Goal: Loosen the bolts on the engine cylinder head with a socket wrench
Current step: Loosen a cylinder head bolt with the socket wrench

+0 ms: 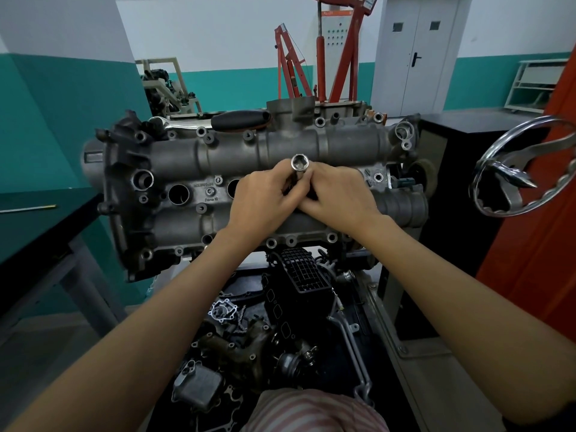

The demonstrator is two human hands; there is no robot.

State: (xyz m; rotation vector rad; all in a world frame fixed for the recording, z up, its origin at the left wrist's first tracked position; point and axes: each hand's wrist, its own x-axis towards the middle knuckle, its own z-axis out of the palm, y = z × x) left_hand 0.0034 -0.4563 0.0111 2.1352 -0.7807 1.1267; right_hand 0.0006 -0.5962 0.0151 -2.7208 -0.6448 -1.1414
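Note:
The grey cylinder head point(193, 157) lies across the stand in front of me, with bolt holes along its edges and a small bolt point(210, 191) near its middle. Over its centre, my left hand point(260, 201) and my right hand point(338, 198) meet, fingers curled around a chrome socket point(298, 163) whose open end points up toward me. The part below the socket is hidden between my fingers. A black-handled ratchet point(240, 119) rests on the far edge of the head.
A chrome handwheel point(495, 194) juts out at the right beside an orange panel point(542, 213). A dark workbench point(40, 219) stands left. Loose engine parts point(249, 338) fill a tray below the head. Red hoists point(321, 54) stand behind.

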